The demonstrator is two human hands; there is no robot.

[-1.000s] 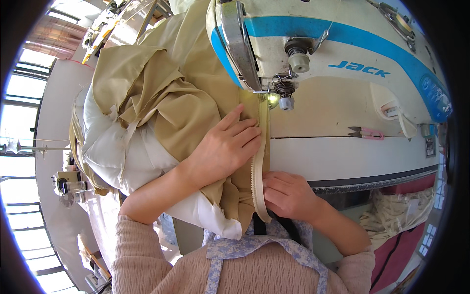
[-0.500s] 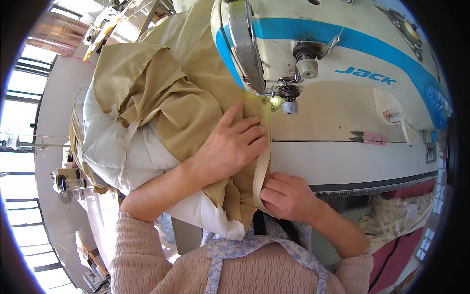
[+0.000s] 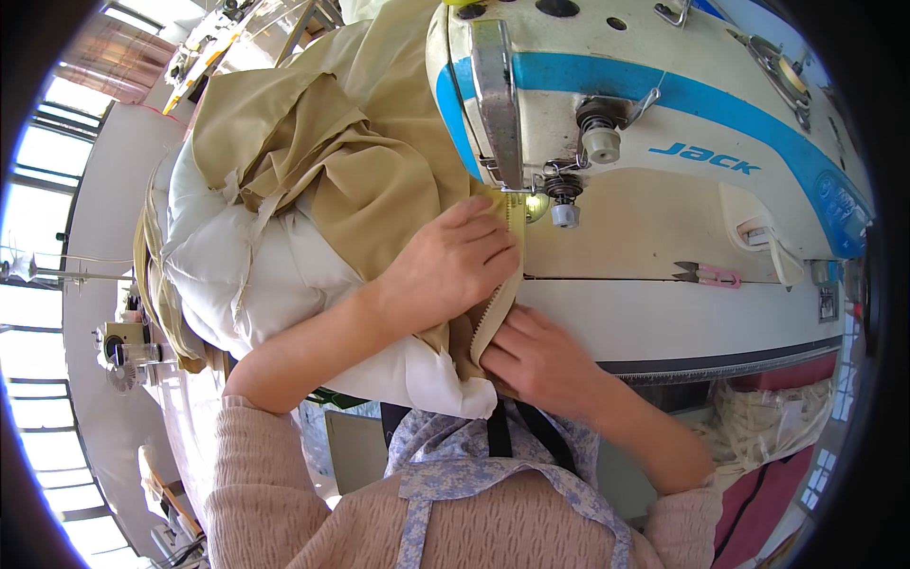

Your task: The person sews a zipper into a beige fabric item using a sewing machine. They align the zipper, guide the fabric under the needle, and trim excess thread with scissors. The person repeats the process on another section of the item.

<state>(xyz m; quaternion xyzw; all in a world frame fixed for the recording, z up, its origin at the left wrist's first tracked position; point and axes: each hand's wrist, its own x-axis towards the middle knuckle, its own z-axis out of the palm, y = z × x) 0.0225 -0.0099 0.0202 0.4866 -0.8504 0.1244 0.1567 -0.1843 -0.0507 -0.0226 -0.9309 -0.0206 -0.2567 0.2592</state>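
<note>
A cream zipper tape (image 3: 492, 327) with visible teeth runs from under the needle area of a white and blue sewing machine (image 3: 588, 81) down towards me. Alongside it lies tan fabric (image 3: 384, 204), bunched over white padded material (image 3: 256, 270). My left hand (image 3: 455, 254) is just in front of the needle area, its fingers curled and closed on the fabric and zipper edge. Lower down, my right hand (image 3: 542, 358) grips the zipper tape between thumb and fingers; the thumb is mostly hidden. The machine's head hides the far end of the tape.
Pink-handled thread snips (image 3: 709, 275) lie on the machine bed to the right. A ruler strip (image 3: 730, 368) follows the table's front edge. Below it sits a clear plastic bag (image 3: 768, 412) of pale material. Another machine (image 3: 128, 346) stands at far left.
My left hand's fingers have gone from spread to curled together. My right hand has moved slightly up and left along the zipper tape. The machine appears a little lower and further right in view.
</note>
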